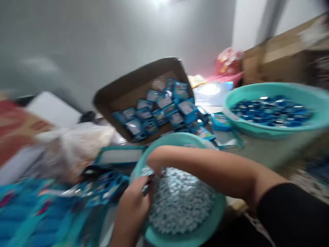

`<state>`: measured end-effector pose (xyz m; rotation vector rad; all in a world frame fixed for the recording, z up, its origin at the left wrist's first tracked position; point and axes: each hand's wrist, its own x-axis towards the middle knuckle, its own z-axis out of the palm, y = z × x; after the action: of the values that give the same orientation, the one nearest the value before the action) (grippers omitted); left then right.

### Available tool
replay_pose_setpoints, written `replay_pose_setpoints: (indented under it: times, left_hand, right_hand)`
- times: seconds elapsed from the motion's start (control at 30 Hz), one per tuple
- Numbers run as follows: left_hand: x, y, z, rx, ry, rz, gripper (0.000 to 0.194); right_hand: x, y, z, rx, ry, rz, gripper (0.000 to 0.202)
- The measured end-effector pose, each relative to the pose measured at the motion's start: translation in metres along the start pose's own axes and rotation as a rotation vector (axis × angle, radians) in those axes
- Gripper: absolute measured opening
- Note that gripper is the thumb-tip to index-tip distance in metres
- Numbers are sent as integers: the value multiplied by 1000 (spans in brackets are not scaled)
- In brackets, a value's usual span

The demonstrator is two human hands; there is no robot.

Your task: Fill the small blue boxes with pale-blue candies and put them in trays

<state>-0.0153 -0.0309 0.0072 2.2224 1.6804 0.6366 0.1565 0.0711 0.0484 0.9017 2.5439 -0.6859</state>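
A turquoise basin (185,240) in front of me holds a heap of small pale grey-white pieces (182,202), too blurred to name. At its left rim, my left hand (136,200) is closed around a small, dark, shiny object (145,189) whose kind I cannot make out. My right hand (156,159) reaches across the basin from the right, bent down over the pieces close to the left fingertips. Its fingers are mostly hidden and smeared by motion, so its grip does not show.
Behind the basin a tilted cardboard box (120,97) holds several blue packets (160,116). At right stands another turquoise basin (277,87) of shiny dark-blue round pieces (272,111). Blue packaging (33,212) and a clear plastic bag (79,144) lie left. Cardboard cartons (282,55) stand back right.
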Motion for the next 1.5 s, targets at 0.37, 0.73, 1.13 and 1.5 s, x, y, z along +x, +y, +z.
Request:
replay_pose_setpoints:
  times: [0.37, 0.73, 1.13, 1.5]
  left_hand:
    - [7, -75, -72, -235, 398, -342, 34]
    - [6, -90, -50, 117, 466, -14, 36]
    - [-14, -106, -56, 245, 378, 104, 23]
    - [13, -95, -62, 183, 505, 31, 32]
  right_hand:
    - [10, -19, -18, -146, -103, 40, 40]
    - [14, -19, -17, -78, -86, 65, 32]
    - [19, -18, -8, -85, -55, 89, 31]
    - [23, -10, -6, -71, -43, 80, 31]
